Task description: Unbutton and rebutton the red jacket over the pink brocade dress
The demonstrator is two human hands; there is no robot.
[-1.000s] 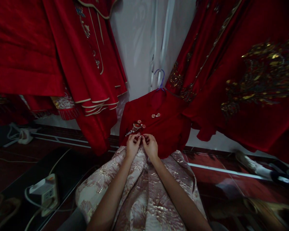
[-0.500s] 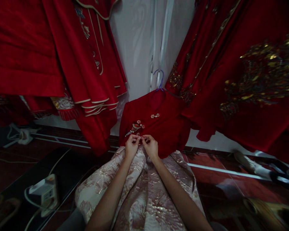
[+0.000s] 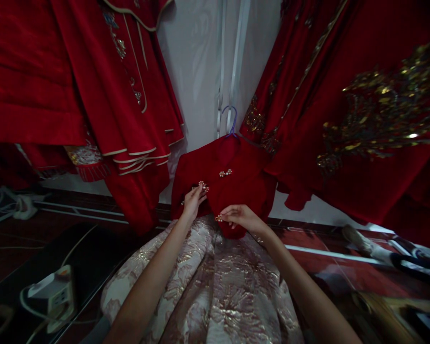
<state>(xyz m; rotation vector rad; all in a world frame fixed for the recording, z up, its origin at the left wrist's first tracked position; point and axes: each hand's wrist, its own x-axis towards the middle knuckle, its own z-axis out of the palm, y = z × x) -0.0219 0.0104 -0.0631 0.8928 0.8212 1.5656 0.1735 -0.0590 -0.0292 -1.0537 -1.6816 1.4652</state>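
Left hand (image 3: pixel 192 202) moved up to ornament (image 3: pixel 202 184), grip unclear; right hand (image 3: pixel 245 217) pinches beaded clasp (image 3: pixel 218 218) near red jacket (image 3: pixel 252 186) hem. Clasp likely light, fragile; hold edges.

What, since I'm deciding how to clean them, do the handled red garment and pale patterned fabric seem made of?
Red garment: matte cloth, draping with little shine; fibre unclear. Pale patterned fabric: probably brocade, shiny, with metallic glints across its pattern.
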